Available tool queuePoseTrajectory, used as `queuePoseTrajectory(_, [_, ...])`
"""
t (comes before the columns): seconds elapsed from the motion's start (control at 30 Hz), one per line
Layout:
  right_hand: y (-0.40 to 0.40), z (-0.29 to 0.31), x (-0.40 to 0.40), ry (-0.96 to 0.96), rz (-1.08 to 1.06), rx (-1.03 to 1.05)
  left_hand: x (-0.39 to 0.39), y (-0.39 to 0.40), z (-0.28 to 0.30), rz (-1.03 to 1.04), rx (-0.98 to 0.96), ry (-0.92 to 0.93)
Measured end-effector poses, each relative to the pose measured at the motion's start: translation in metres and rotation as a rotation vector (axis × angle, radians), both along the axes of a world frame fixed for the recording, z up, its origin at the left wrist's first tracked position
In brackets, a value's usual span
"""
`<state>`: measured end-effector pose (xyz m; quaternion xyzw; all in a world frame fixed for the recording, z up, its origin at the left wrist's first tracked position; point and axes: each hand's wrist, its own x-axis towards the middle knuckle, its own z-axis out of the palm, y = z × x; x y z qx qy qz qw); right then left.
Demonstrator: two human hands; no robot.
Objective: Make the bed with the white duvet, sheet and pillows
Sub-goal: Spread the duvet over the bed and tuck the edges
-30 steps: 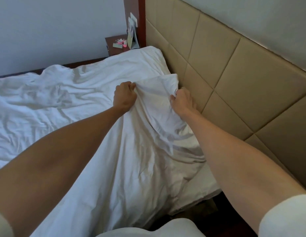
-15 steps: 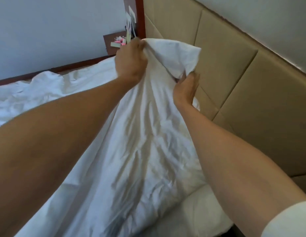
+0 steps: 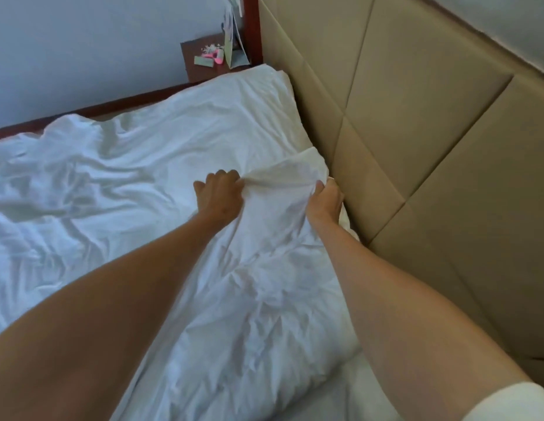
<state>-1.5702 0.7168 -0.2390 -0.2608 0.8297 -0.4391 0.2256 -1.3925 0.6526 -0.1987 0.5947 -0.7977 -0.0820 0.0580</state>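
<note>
A crumpled white duvet covers the bed from the left edge to the headboard. Its near top corner is bunched up between my two hands, low over the mattress. My left hand grips the fabric at the corner's left side, fingers curled into it. My right hand grips the right side, close against the headboard. A strip of white sheet shows below the duvet at the bottom right. A white pillow-like edge lies at the far head end; I cannot tell it apart from the duvet.
A tan padded headboard runs along the right. A dark wooden nightstand at the far corner carries pink and green small items and a card. A pale wall and the bed's wooden frame edge border the far side.
Both hands lifted the duvet corner high half a second ago and have now brought it back down near the mattress by the headboard, still holding it.
</note>
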Motion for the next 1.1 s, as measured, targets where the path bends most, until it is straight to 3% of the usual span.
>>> queuePoseTrajectory(0.2, [-0.024, 0.012, 0.012, -0.158, -0.128, 0.125, 0.012, 0.023, 0.007, 0.069, 0.122, 0.010])
queuePoseTrajectory(0.4, [-0.004, 0.052, 0.095, -0.116, 0.314, 0.235, 0.046, 0.048, 0.028, 0.056, 0.375, 0.012])
queuePoseTrajectory(0.57, [0.033, 0.054, 0.158, -0.175, 0.429, 0.353, 0.094, 0.083, 0.036, 0.016, 0.480, -0.022])
queuePoseTrajectory(1.1, [0.239, 0.119, 0.449, 0.033, 0.752, 0.426, 0.403, 0.284, 0.070, 0.134, 0.538, 0.167])
